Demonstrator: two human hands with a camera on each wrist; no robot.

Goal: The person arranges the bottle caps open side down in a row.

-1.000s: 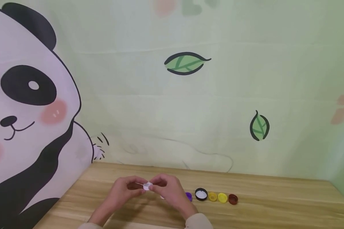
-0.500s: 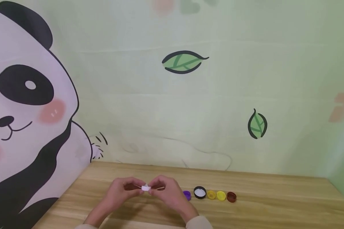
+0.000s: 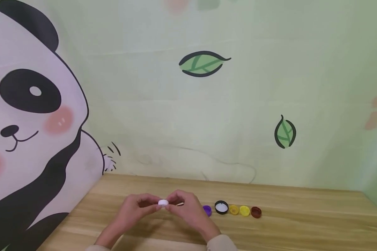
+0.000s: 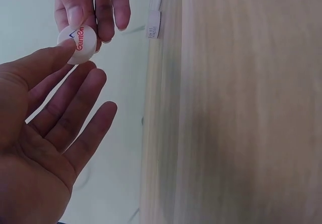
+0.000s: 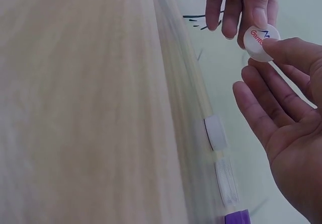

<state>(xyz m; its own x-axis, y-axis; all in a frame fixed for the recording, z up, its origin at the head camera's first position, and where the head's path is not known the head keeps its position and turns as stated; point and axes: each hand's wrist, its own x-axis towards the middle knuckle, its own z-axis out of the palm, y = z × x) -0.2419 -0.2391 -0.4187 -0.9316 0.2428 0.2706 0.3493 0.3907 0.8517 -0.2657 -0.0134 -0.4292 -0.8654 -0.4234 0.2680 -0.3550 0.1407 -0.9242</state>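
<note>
A round white plastic cap (image 4: 86, 45), printed with red lettering and a blue mark, is raised clear of the worktop between both hands. The left hand (image 3: 133, 209) pinches it at one side and the right hand (image 3: 186, 210) at the other; each thumb lies on the printed face, while the left hand's remaining fingers reach out loosely beyond it. The step in hand seems to be handling and orienting this one cap. The next move probably calls for one hand to ease off while the other holds its pinch firm, since the cap offers little to grip.

Near the right hand runs a row of caps: a smooth white plastic cap (image 5: 215, 132), a ribbed whitish cap (image 5: 228, 182), a purple plastic cap (image 3: 207, 210), a larger black cap with a white inside (image 3: 221, 207), an orange-yellow cap (image 3: 234, 210), a bright yellow cap (image 3: 244, 211) and a dark red cap (image 3: 256, 212).

They rest on a pale wood-grain worktop (image 3: 301, 223), before a light green backdrop (image 3: 144, 87) bearing a cartoon panda (image 3: 75, 153).
</note>
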